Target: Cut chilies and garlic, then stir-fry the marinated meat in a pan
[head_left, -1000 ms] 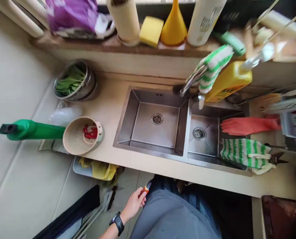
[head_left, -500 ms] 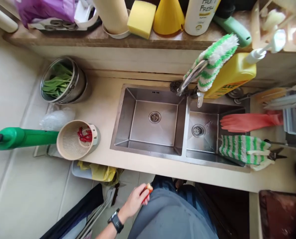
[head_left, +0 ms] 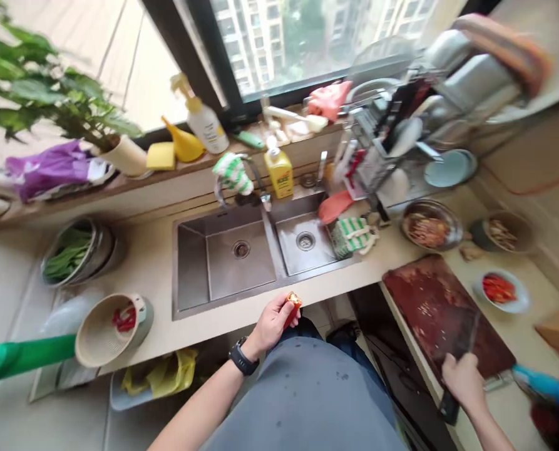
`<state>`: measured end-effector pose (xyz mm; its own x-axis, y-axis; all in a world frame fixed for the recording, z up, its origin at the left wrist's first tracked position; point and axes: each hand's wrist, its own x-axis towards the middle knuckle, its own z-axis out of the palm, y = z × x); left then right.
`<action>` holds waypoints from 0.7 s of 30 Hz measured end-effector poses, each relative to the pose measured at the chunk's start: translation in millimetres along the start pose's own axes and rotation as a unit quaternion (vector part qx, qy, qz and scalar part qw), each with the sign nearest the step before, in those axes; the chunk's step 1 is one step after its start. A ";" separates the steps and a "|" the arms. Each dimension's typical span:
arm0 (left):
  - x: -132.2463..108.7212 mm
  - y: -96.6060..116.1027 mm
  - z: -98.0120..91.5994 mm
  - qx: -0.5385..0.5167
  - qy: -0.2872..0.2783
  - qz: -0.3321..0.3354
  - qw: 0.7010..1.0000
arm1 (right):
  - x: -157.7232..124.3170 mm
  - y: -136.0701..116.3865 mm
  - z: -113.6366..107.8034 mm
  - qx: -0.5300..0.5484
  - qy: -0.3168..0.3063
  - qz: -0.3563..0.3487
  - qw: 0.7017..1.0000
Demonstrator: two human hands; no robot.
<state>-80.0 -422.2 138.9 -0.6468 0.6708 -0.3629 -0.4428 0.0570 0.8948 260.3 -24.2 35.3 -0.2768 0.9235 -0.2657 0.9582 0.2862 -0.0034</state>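
Note:
My left hand, with a dark watch on its wrist, is closed around a red chili pepper. The pepper's cut end faces up and shows pale seeds, and it is held just in front of the counter edge. At the right, my right hand grips a kitchen knife by its black handle. Its dark, blurred blade lies over the reddish-brown cutting board. Small pale bits are scattered on that board. Beyond it stands a white bowl of cut red pepper.
A double sink is set in the counter. To its left stand a beige strainer basket with red peppers and a pot of green leaves. A metal bowl of cut food and a crowded dish rack are at the right.
The view has swung to the right, bringing the cutting board, bowls and my right hand with the knife into sight. My left hand still holds the pepper and is now nearer the counter.

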 end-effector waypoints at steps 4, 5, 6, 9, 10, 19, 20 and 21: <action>42.0 -30.4 72.9 0.075 -0.029 -0.014 0.997 | -11.9 -4.1 -5.8 0.113 -0.027 0.008 0.993; 54.2 -39.4 94.5 0.100 -0.042 -0.016 0.994 | -11.9 -2.6 -5.8 0.141 -0.033 0.005 0.989; 66.1 -48.1 117.2 0.126 -0.058 -0.018 0.990 | -11.1 0.3 -5.1 0.171 -0.040 0.000 0.985; 95.4 -68.4 187.2 0.206 -0.131 -0.025 0.970 | -11.1 15.2 0.4 0.254 -0.042 -0.013 0.966; 102.4 -72.5 209.3 0.229 -0.162 -0.030 0.959 | -13.1 21.6 2.5 0.277 -0.037 -0.019 0.960; 138.5 -69.0 333.4 0.447 -0.364 0.074 0.813 | -37.1 82.2 -0.5 0.288 0.002 -0.036 0.957; 140.7 -67.9 341.3 0.472 -0.363 0.104 0.797 | -37.8 84.4 -2.5 0.273 0.010 -0.035 0.961; 142.2 -66.7 348.6 0.491 -0.363 0.128 0.781 | -38.1 85.0 -4.5 0.255 0.019 -0.034 0.966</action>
<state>74.1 -72.9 118.3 0.0452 0.9757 -0.2145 0.5638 0.1524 0.8118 352.0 -33.9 49.5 -0.3339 0.9185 -0.2119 0.8465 0.1933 -0.4961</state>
